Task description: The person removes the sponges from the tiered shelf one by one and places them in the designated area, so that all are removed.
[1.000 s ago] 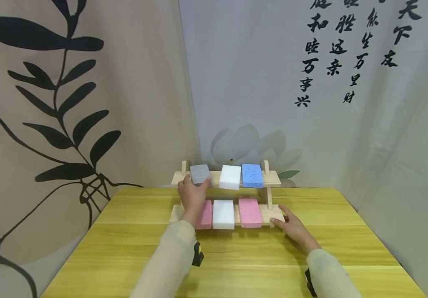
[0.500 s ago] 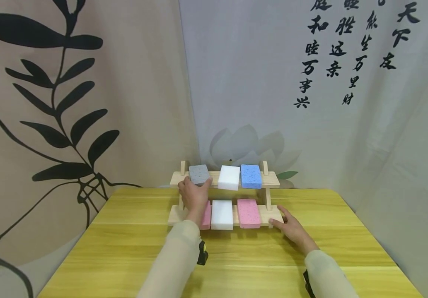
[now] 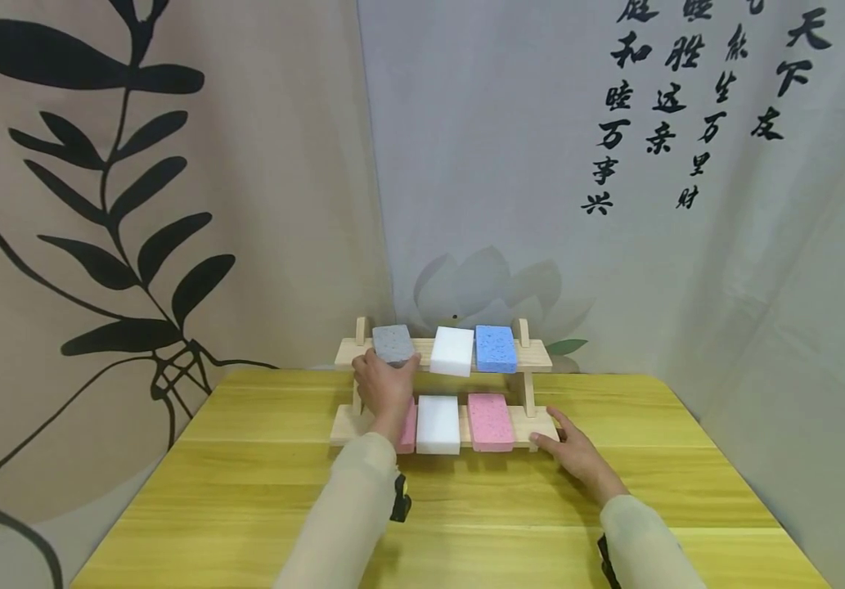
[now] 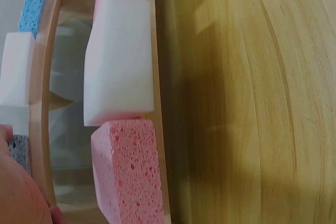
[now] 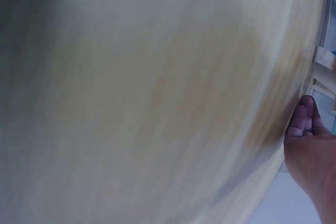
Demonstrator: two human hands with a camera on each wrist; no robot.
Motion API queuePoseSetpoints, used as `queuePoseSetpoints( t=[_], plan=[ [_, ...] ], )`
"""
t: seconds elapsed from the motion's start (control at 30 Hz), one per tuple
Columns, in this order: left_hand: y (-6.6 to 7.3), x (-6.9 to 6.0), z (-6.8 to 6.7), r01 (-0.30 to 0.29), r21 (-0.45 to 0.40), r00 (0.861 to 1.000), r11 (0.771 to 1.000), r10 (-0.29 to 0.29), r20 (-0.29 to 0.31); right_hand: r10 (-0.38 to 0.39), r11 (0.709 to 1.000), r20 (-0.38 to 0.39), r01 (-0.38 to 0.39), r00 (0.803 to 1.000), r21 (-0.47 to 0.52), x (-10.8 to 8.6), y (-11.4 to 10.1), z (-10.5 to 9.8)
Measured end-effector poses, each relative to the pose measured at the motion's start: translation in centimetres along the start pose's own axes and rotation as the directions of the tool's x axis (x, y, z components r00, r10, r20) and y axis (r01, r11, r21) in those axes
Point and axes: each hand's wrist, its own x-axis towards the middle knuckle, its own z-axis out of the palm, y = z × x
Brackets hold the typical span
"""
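Left hand (image 3: 385,388): pinching gray sponge (image 3: 393,342) near left end of upper board (image 3: 424,353)
Right hand (image 3: 577,450): gripping right end of lower board (image 3: 528,425)
Upper board, rightward of gray sponge: white sponge (image 3: 452,350), then blue sponge (image 3: 496,348) just beside, toward right end
Lower board: left pink sponge (image 4: 135,174), partly hidden by left arm in head view; white block (image 3: 438,425) mid-board; right pink sponge (image 3: 491,423)
Wooden rack (image 3: 529,394): near far edge of table (image 3: 503,523)
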Motion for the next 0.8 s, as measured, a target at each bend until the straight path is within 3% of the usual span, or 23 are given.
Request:
queuePoseSetpoints(
  t=[0.27,0.47,0.8],
  plan=[
    [-0.5,0.3,-0.9,-0.047,-0.012,0.999,0.999,0.046,-0.012,0.004,1.0,0.006,-0.004,1.0,-0.002,0.1,0.3,0.0],
    [-1.0,0.7,-1.7,-0.079,-0.03,0.997,0.996,0.08,0.015,0.012,1.0,0.009,-0.012,1.0,-0.001,0.1,0.2,-0.1],
    [-2.3,0.7,-4.5,-0.163,-0.138,0.981,0.977,0.175,0.08,0.007,1.0,0.019,-0.007,1.0,0.004,0.2,0.3,-0.1]
  ],
)
